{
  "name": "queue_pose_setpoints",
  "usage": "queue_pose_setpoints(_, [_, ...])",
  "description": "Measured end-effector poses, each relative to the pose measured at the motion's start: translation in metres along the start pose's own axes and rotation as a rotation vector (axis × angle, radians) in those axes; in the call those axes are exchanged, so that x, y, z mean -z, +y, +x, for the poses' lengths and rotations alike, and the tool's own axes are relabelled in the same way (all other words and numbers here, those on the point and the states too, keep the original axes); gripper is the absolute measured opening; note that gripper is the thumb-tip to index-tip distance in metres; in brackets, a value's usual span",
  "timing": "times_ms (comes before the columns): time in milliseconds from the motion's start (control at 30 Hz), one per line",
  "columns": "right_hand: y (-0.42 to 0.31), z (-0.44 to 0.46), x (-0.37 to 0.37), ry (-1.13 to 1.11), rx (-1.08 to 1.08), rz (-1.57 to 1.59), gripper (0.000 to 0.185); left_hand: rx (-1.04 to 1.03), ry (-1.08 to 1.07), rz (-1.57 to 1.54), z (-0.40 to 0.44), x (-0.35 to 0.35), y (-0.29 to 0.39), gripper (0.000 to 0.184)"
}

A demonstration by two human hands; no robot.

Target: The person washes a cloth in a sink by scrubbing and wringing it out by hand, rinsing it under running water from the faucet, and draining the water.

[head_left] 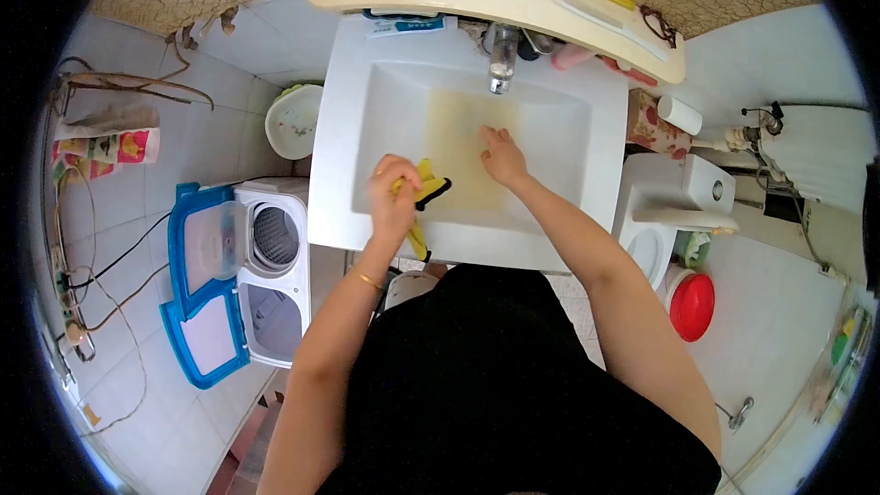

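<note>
Cloth, yellow with black edging, is held bunched in the left hand, over the near left part of the white washbasin. The left fingers are curled in on it, with one folded corner pushed out toward the right and a narrow tail left hanging below the fist toward the front rim; whether the rim is touched by that tail cannot be told. The right hand is held over the yellowish patch in the middle of the basin, its fingers loosely bent and a little apart, with nothing seen in them; contact with the basin floor cannot be made out. Judging by its folds, the cloth should be found light, limp and hard to damage, shaped by the grip rather than by any stiffness of its own. Whether it is wet cannot be seen; if soaked, it would be made heavier and slicker. Slack parts are likely to be left swinging when it is held at one bunch only, so a firmer hold would be gained by gathering the projecting corner and the tail into the palm, or by pinching the black edging.
</note>
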State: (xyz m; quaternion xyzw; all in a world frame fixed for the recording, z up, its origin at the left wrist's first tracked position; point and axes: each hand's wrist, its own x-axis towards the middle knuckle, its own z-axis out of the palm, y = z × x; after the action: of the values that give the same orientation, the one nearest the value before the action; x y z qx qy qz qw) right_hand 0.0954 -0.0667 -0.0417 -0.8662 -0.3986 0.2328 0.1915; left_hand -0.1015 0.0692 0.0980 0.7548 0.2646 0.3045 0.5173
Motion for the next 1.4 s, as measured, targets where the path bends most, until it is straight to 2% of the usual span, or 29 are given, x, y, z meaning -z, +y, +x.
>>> queue_pose_setpoints(67, [-0.012,0.007,0.009,-0.077,-0.098,-0.131,0.052,0.033,0.073,0.024,-0.006,0.019,-0.006,0.017])
queue_pose_setpoints(300, [-0.008,0.020,-0.012,-0.031,0.085,-0.416,0.049,0.150,0.268,0.170,-0.022,0.048,-0.039,0.012])
queue_pose_setpoints(367, [-0.003,0.023,-0.019,-0.042,0.181,-0.538,0.045,0.125,0.242,0.209,-0.028,0.052,-0.047,0.010])
queue_pose_setpoints(467, [0.009,0.026,-0.026,0.042,0.140,-0.383,0.039,0.082,0.212,0.243,-0.028,0.053,-0.053,0.008])
queue_pose_setpoints(567, [0.000,0.038,-0.016,0.051,0.002,-0.341,0.037,0.057,0.194,0.259,-0.030,0.054,-0.059,0.007])
queue_pose_setpoints(667, [0.005,0.062,-0.017,-0.013,-0.059,-0.366,0.043,0.060,0.199,0.246,-0.029,0.053,-0.062,0.005])
queue_pose_setpoints(767, [0.007,0.074,-0.015,-0.043,-0.022,-0.384,0.041,0.047,0.205,0.234,-0.029,0.052,-0.062,0.004])
queue_pose_setpoints(867, [-0.001,0.085,0.001,-0.181,-0.057,-0.338,0.039,0.058,0.209,0.213,-0.028,0.053,-0.061,0.005])
queue_pose_setpoints(967, [0.008,0.091,-0.006,-0.126,0.098,-0.392,0.033,0.067,0.208,0.211,-0.029,0.053,-0.061,0.006])
queue_pose_setpoints(1167, [0.018,0.105,-0.021,-0.225,0.036,-0.427,0.029,0.044,0.203,0.231,-0.027,0.052,-0.061,0.008])
queue_pose_setpoints(1267, [0.010,0.092,-0.010,-0.223,0.076,-0.384,0.030,0.041,0.206,0.248,-0.027,0.052,-0.059,0.007])
queue_pose_setpoints(1367, [-0.019,0.067,0.020,-0.181,-0.066,-0.273,0.032,0.060,0.207,0.249,-0.027,0.053,-0.058,0.007])
queue_pose_setpoints(1400, [-0.019,0.058,0.020,-0.099,-0.026,-0.267,0.032,0.067,0.205,0.246,-0.027,0.053,-0.058,0.007])
